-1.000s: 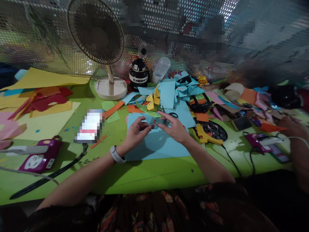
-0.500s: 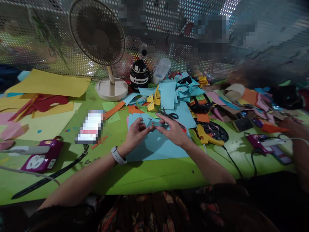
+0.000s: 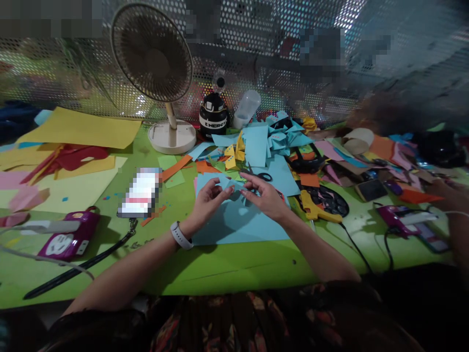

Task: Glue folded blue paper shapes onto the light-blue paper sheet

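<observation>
Between my two hands is a small folded piece of light-blue paper (image 3: 236,186), held up over a large light-blue paper sheet (image 3: 234,227). My left hand (image 3: 210,201), with a watch on its wrist, pinches the piece between thumb and fingers. From the other side, my right hand (image 3: 266,196) grips it with thumb and fingertips. The fingers partly cover the piece, so its exact shape is unclear. Just beyond my right hand lie black-handled scissors (image 3: 264,176). Small yellow folded papers (image 3: 230,157) with dots sit behind the sheet.
A yellow glue gun (image 3: 317,210) lies to the right, near a black tray (image 3: 335,201). On the left are a lit phone (image 3: 141,191) and a purple power strip (image 3: 71,234). A fan (image 3: 172,137) stands behind. Another person's arm (image 3: 456,215) is at far right.
My right hand has shifted slightly, and the blue piece is turned a little between my fingers. The whole view has moved slightly; the table items stay put.
</observation>
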Tool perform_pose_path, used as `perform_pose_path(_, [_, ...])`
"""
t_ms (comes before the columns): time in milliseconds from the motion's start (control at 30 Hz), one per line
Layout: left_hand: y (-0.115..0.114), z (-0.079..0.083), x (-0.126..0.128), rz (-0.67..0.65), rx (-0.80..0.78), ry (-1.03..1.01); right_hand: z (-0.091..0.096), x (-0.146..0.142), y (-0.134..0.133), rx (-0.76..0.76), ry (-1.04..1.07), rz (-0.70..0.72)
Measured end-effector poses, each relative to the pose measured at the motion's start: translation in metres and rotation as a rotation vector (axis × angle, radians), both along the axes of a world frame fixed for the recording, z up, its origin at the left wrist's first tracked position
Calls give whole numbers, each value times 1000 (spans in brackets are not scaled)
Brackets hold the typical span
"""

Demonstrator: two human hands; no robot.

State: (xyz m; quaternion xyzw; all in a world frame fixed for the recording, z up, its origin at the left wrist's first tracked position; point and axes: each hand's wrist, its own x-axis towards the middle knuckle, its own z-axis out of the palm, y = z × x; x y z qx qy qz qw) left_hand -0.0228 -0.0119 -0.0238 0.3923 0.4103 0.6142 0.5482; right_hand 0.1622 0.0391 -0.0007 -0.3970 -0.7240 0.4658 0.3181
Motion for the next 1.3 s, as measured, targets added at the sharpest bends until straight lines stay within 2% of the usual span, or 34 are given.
perform_pose_path(200, [-1,-3,1,-33,51,-6,-5,-2,-2,24,1,44])
perform_pose_path(433, [0,-2,1,-17,39,-7,-9,-5,-4,74,-27,25])
perform_pose_path(733, [0,1,-1,57,-93,-193,-6,-6,-1,9,45,9])
perform_pose_path(867, [0,1,1,64,-113,-179,-7,-6,-1,20,20,31])
perform_pose_path(1133, [2,0,2,85,-39,-72,-9,-7,-2,59,-8,41])
perform_pose_path(1300, [3,3,0,119,-55,-120,-10,-5,1,74,41,26])
